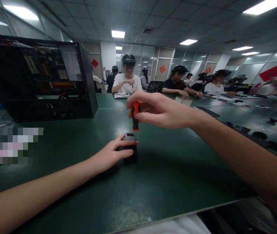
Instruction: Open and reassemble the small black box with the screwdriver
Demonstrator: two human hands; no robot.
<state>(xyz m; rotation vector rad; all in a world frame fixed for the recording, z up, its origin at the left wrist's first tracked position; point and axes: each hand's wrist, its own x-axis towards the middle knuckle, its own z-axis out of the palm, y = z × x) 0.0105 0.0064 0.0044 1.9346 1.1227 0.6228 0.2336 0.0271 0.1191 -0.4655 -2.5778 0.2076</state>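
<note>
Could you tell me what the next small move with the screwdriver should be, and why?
Probably lower the red-handled screwdriver straight down: the right hand holds it upright just above the small black block, which the left hand steadies on the green table.

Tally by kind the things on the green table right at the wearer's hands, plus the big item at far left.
Screwdrivers, red and black handle: 1
Small black blocks under the left hand: 1
Open computer cases: 1
Total: 3

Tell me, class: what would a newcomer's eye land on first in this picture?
First the right hand at centre, gripping an orange-and-black screwdriver upright above a small black block that the left hand steadies on the green table. Next, the open computer case standing far left.
</note>
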